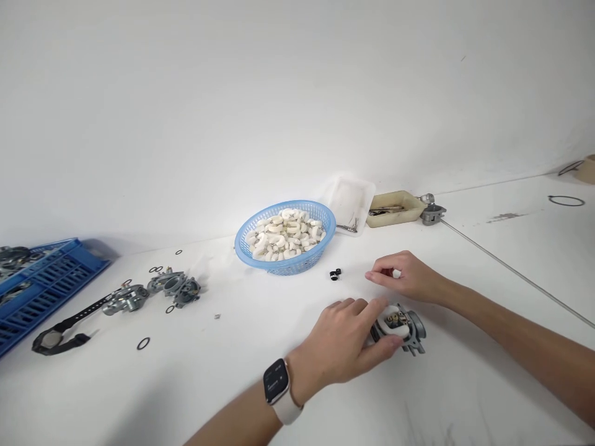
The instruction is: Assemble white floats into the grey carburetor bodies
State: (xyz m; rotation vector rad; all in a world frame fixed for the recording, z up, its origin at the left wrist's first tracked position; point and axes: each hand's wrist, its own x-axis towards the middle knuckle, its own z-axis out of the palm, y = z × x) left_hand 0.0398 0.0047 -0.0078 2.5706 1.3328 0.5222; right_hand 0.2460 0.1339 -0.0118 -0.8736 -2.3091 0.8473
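My left hand (pixel 346 337) grips a grey metal carburetor body (pixel 415 331) that lies on the white table, thumb and fingers to either side of it. A white float (pixel 397 330) sits in its open bowl side around brass jets. My right hand (pixel 404 275) is just beyond the carburetor, its fingers curled and the fingertips close together. Whatever may be between those fingertips is too small to make out. To the left of the right hand, small black parts (pixel 334 274) lie on the table. Behind them stands a blue basket (pixel 297 267) heaped with white floats (pixel 283 235).
At left are a blue crate (pixel 51 285) of metal parts, a black wristwatch (pixel 51 337), several carburetor bodies (pixel 174 286) and black rings (pixel 143 343). A white tray (pixel 348 201), a yellowish tray (pixel 397 217) and another carburetor (pixel 432 212) stand by the wall. A thin rod (pixel 511 267) lies at right.
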